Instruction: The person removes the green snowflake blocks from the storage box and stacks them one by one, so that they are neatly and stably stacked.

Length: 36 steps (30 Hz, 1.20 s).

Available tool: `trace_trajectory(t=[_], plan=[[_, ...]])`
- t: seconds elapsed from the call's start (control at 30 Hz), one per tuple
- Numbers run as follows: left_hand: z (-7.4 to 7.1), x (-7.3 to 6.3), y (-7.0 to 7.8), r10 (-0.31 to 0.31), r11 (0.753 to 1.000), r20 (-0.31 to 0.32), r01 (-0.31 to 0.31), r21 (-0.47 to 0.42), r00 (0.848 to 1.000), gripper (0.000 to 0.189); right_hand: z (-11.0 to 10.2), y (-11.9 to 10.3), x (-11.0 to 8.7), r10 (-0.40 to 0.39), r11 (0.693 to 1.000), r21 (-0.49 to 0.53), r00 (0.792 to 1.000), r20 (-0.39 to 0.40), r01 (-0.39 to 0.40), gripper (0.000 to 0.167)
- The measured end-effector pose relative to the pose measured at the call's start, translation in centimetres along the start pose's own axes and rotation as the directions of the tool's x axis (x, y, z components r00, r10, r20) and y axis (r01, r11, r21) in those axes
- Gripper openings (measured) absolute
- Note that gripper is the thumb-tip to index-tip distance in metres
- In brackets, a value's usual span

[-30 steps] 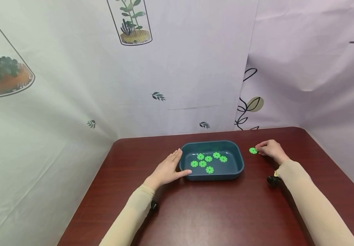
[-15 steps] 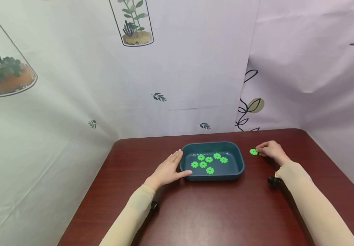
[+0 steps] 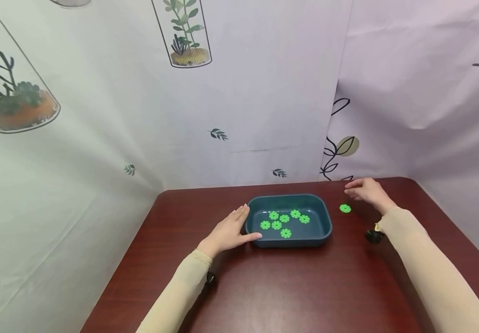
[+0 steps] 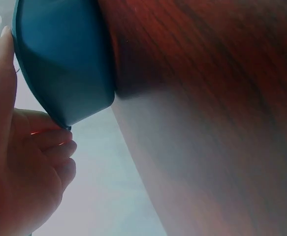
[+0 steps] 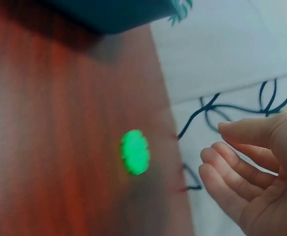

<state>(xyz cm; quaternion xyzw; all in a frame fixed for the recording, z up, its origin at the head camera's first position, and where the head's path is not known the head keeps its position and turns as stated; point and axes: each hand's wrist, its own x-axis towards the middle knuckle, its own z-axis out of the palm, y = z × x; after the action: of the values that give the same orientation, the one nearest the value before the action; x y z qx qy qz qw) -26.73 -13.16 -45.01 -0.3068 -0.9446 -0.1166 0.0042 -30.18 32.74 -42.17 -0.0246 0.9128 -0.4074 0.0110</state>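
A dark teal rectangular tray point(image 3: 326, 238) stands on the table, with several green notched discs point(image 3: 285, 233) lying flat inside it. My left hand point(image 3: 226, 233) rests against the tray's left end, fingers extended along the side and thumb on the front rim. In the left wrist view, the fingertips touch the tray wall point(image 4: 69, 69) at its rim. One more green disc point(image 3: 345, 208) lies on the tabletop right of the tray. Above and behind that disc is my right hand point(image 3: 366, 190), raised and holding nothing. The right wrist view shows its fingers loosely bent, apart from the green disc point(image 5: 135, 152).
The reddish-brown wooden table point(image 3: 297, 286) has rounded far corners. A pale cloth backdrop point(image 3: 264, 92) with printed plants rises behind and along both sides. A small black device point(image 3: 374, 236) sits at the right wrist, another point(image 3: 210, 278) at the left.
My right hand has let go of the single green disc and risen away from it; the disc stays on the table. My left hand keeps its place on the tray. The head view has shifted slightly.
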Motion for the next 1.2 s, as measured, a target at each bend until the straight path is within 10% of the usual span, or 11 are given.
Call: trace_trajectory(t=[0.63, 1.2], plan=[[0.7, -0.6, 0.7, 0.029, 0.996, -0.017, -0.027, 0.089, 0.999, 0.102, 1.0, -9.6, 0.9, -0.221, 0.955, -0.188, 0.973, 0.072, 0.231, 0.034], [0.7, -0.5, 0.7, 0.05, 0.994, -0.044, -0.045, 0.102, 0.998, 0.102, 3.9, -11.5, 1.0, -0.273, 0.891, -0.289, 0.923, 0.272, 0.349, 0.031]])
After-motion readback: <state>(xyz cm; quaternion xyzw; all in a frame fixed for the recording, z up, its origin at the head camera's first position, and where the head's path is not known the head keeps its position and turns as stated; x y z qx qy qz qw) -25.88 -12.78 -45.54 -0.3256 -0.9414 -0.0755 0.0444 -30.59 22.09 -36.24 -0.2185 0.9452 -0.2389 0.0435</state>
